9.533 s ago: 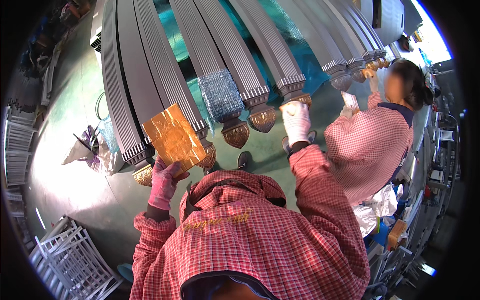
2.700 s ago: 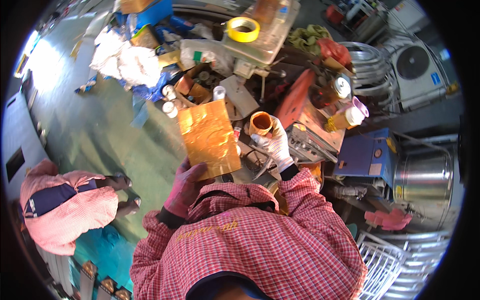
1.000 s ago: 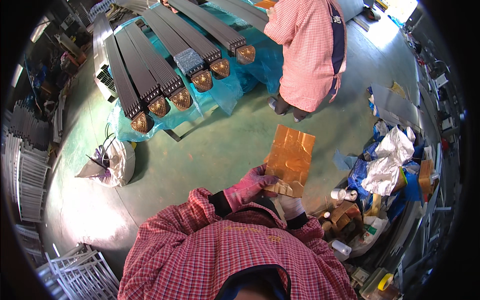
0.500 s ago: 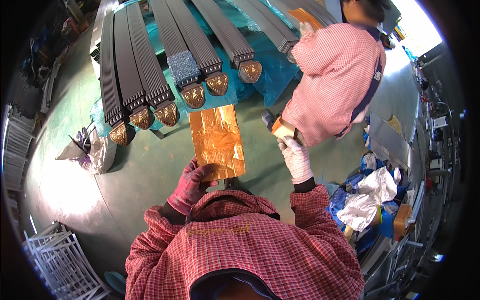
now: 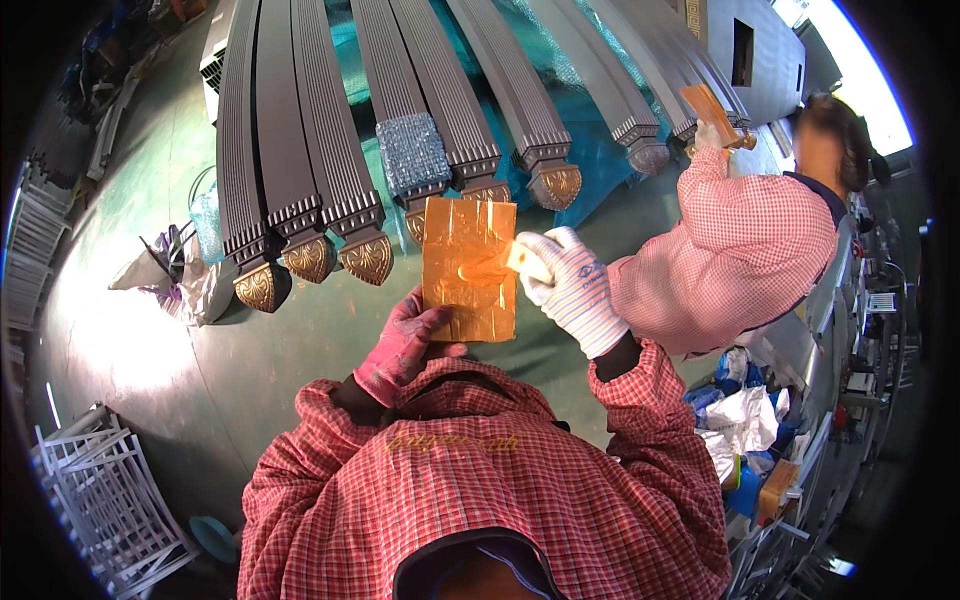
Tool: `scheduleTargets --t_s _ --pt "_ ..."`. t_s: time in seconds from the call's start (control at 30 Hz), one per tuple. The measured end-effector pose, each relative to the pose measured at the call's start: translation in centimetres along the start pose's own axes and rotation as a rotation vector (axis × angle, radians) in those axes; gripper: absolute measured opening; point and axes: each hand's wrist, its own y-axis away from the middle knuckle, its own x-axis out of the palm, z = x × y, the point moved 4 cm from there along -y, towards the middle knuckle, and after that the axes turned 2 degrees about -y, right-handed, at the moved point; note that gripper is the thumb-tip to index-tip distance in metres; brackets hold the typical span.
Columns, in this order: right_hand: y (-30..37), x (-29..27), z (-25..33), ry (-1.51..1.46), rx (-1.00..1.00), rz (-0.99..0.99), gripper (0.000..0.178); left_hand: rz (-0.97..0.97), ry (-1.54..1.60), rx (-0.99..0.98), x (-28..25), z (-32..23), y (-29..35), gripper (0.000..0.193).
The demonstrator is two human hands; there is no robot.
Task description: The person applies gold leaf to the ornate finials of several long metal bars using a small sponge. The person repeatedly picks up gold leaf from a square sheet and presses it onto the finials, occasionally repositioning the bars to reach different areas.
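Observation:
My left hand (image 5: pixel 402 343), in a pink-red glove, grips the lower left edge of a flat rectangular board (image 5: pixel 450 235) coated in shiny gold-orange paint. The thumb lies over its face. In a white striped glove, my right hand (image 5: pixel 575 288) pinches a small pale sponge-like block (image 5: pixel 527 262) against the board's right half. A wet-looking orange smear shows there. Beyond the board, dark grey fluted posts (image 5: pixel 335 120) lie side by side, ending in carved gold-coloured tips (image 5: pixel 555 187). Part of one tip is hidden behind the board.
A co-worker (image 5: pixel 740 240) in a pink checked top stands at the right, holding an orange board (image 5: pixel 708 108) near the posts. Bubble wrap (image 5: pixel 412 155) covers part of one post. A pale sack (image 5: pixel 180 280) sits on the left floor; crumpled wrapping (image 5: pixel 745 420) lies right.
My right hand has come in from the right and now presses the block on the board. The co-worker has shifted right. The posts appear lower and farther right in view.

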Motion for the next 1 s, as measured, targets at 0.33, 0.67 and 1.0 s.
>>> scheduleTargets --t_s 0.33,0.67,1.0 --pt "-4.2 1.9 -5.7 -0.123 0.245 -0.255 0.043 -0.003 0.056 0.056 -4.8 -3.2 -3.6 0.038" --pt "-7.6 6.7 -20.3 0.175 0.338 -0.205 0.037 -0.247 0.170 0.166 -6.8 -5.2 -4.1 0.034" --pt "-10.3 5.9 -21.3 0.238 0.264 -0.071 0.028 -0.421 0.192 0.214 -5.9 -5.4 -3.5 0.034"
